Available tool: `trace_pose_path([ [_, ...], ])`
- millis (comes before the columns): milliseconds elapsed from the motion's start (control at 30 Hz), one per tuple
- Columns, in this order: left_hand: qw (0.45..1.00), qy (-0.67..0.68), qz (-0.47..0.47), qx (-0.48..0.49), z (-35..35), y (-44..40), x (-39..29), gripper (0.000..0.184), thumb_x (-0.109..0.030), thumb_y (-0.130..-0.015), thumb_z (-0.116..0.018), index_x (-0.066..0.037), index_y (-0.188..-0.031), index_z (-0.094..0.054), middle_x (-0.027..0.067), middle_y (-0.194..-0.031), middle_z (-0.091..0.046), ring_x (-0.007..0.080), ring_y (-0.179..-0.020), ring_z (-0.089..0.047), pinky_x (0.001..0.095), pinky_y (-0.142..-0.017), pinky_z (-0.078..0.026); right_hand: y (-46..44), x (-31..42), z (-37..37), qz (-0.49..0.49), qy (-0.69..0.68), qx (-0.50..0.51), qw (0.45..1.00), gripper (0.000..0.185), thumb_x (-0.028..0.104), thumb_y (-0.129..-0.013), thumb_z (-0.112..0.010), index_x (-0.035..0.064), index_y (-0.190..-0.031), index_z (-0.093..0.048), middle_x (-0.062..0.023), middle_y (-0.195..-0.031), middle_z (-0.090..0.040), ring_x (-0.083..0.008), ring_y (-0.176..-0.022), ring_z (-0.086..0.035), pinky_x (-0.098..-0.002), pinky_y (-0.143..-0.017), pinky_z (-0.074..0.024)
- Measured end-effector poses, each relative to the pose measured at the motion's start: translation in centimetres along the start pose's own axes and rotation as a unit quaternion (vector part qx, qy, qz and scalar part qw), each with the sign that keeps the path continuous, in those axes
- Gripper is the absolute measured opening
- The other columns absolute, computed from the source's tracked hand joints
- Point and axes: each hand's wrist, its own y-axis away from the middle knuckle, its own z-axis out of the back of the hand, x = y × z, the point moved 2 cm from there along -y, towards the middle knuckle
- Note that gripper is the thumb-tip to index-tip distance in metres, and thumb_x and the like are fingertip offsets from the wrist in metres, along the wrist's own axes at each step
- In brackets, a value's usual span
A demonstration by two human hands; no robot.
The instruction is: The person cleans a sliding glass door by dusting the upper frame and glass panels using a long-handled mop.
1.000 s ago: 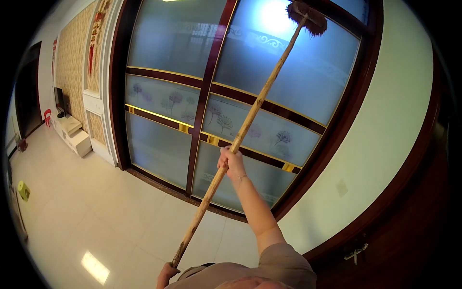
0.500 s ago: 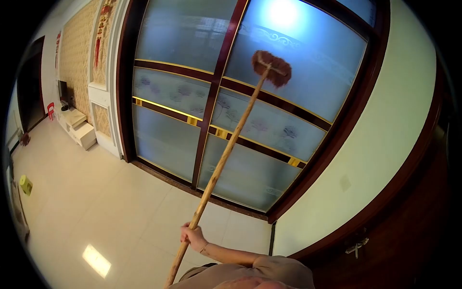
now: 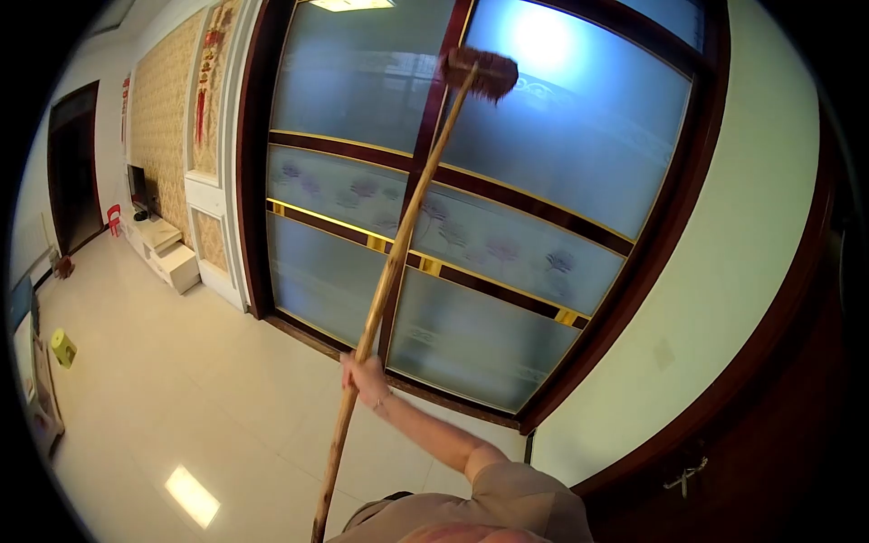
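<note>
My right hand (image 3: pixel 366 378) is closed around the long wooden handle (image 3: pixel 396 262) of a mop. The handle slants up and slightly right from the bottom edge. At its top, the shaggy reddish-brown mop head (image 3: pixel 482 74) is raised in front of the upper part of a frosted-glass sliding door (image 3: pixel 561 127). It overlaps the dark upright between two panes; whether it touches the door I cannot tell. The handle's lower end runs out of the frame. My left hand does not show.
A dark door with a metal handle (image 3: pixel 685 477) stands at the right, beyond a pale wall (image 3: pixel 724 299). To the left are a white TV cabinet (image 3: pixel 161 240), a red chair (image 3: pixel 113 220) and a yellow-green stool (image 3: pixel 63 347) on the glossy tiled floor (image 3: pixel 226 398).
The mop head has moved up and left, from the right upper pane to the dark upright. My right hand has risen with the handle, and the arm is stretched further out.
</note>
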Motion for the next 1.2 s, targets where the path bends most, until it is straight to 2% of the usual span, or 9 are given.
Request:
trace_pose_path([
  [100, 0.999, 0.023, -0.011, 0.027, 0.2, -0.8, -6.1, 0.042, -0.013, -0.058, -0.076, 0.007, -0.091, -0.059, 0.0119, -0.073, -0.063, 0.0224, -0.07, -0.062, 0.0358, -0.064, -0.049, -3.7, 6.6, 1.2, 0.069, 0.002, -0.005, 0.998, 0.021, 0.012, -0.082, -0.058, 0.0062, -0.066, -0.045, -0.0031, -0.049, -0.046, -0.0135, -0.038, -0.046, -0.0282, -0.036, -0.0383],
  [167, 0.998, 0.044, -0.013, 0.051, 0.6, -1.0, -10.9, 0.042, -0.013, -0.058, -0.076, 0.007, -0.09, -0.06, 0.0119, -0.073, -0.063, 0.0223, -0.071, -0.062, 0.0358, -0.064, -0.049, -5.0, 10.7, 2.4, 0.061, -0.027, -0.004, 0.998, 0.015, 0.01, -0.081, -0.06, 0.0046, -0.074, -0.047, -0.0032, -0.051, -0.046, -0.0155, -0.04, -0.048, -0.0316, -0.038, -0.0408],
  [333, 0.992, 0.077, -0.024, 0.097, 2.6, -0.1, -21.2, 0.041, -0.012, -0.057, -0.076, 0.008, -0.089, -0.06, 0.0118, -0.073, -0.064, 0.0222, -0.071, -0.062, 0.0359, -0.065, -0.049, -6.4, 18.2, 6.8, 0.119, -0.032, -0.032, 0.992, 0.016, 0.009, -0.079, -0.06, 0.0063, -0.073, -0.045, -0.0034, -0.053, -0.046, -0.015, -0.039, -0.046, -0.0318, -0.039, -0.0414],
  [467, 0.988, 0.051, -0.072, 0.124, 0.1, -4.7, -22.4, 0.041, -0.012, -0.057, -0.076, 0.008, -0.088, -0.06, 0.014, -0.074, -0.064, 0.0239, -0.072, -0.063, 0.0361, -0.066, -0.049, -5.5, 21.7, 11.1, 0.134, -0.059, -0.059, 0.987, 0.017, 0.009, -0.079, -0.06, 0.0068, -0.071, -0.044, -0.0036, -0.053, -0.045, -0.0146, -0.038, -0.044, -0.0321, -0.037, -0.0406],
  [533, 0.986, 0.05, -0.147, 0.061, 0.9, -3.2, -25.9, 0.042, -0.013, -0.058, -0.076, 0.008, -0.09, -0.061, 0.0154, -0.077, -0.064, 0.0243, -0.073, -0.063, 0.0362, -0.068, -0.049, -5.1, 23.4, 13.5, 0.177, -0.038, -0.086, 0.98, 0.018, 0.009, -0.078, -0.06, 0.0065, -0.07, -0.044, -0.0033, -0.054, -0.045, -0.0143, -0.038, -0.044, -0.0321, -0.037, -0.0398],
  [700, 0.973, -0.026, -0.189, 0.127, -1.5, -3.5, -29.7, 0.044, -0.015, -0.06, -0.075, 0.006, -0.095, -0.061, 0.0171, -0.083, -0.065, 0.025, -0.078, -0.063, 0.0362, -0.071, -0.049, -2.0, 26.0, 18.9, 0.201, -0.028, -0.171, 0.964, 0.017, 0.009, -0.077, -0.06, 0.0065, -0.069, -0.044, -0.0031, -0.053, -0.044, -0.014, -0.038, -0.042, -0.0322, -0.038, -0.0383],
  [933, 0.953, -0.071, -0.267, 0.126, -3.8, -3.2, -29.6, 0.033, -0.012, -0.06, -0.07, 0.005, -0.087, -0.062, 0.0173, -0.073, -0.063, 0.0248, -0.071, -0.063, 0.0377, -0.065, -0.049, 2.2, 25.4, 24.8, 0.189, -0.023, -0.225, 0.956, 0.017, 0.01, -0.078, -0.058, 0.0069, -0.068, -0.045, -0.0024, -0.053, -0.044, -0.0142, -0.04, -0.043, -0.0336, -0.04, -0.0397],
  [1133, 0.965, -0.096, -0.203, 0.135, -2.6, -3.2, -23.4, 0.029, -0.011, -0.059, -0.07, 0.003, -0.083, -0.061, 0.0149, -0.071, -0.062, 0.0231, -0.066, -0.061, 0.0366, -0.063, -0.048, 5.0, 18.8, 24.7, 0.154, -0.048, -0.195, 0.967, 0.014, 0.008, -0.077, -0.059, 0.0057, -0.071, -0.046, -0.0047, -0.052, -0.045, -0.0174, -0.04, -0.045, -0.0361, -0.041, -0.0424],
  [1200, 0.979, -0.082, -0.16, 0.092, -0.9, -0.9, -21.4, 0.029, -0.01, -0.059, -0.07, 0.003, -0.084, -0.062, 0.0147, -0.072, -0.063, 0.0229, -0.068, -0.062, 0.0354, -0.065, -0.048, 6.2, 15.8, 23.8, 0.119, -0.066, -0.204, 0.969, 0.013, 0.007, -0.076, -0.058, 0.0057, -0.072, -0.046, -0.0045, -0.051, -0.044, -0.0176, -0.04, -0.046, -0.0366, -0.042, -0.043],
])
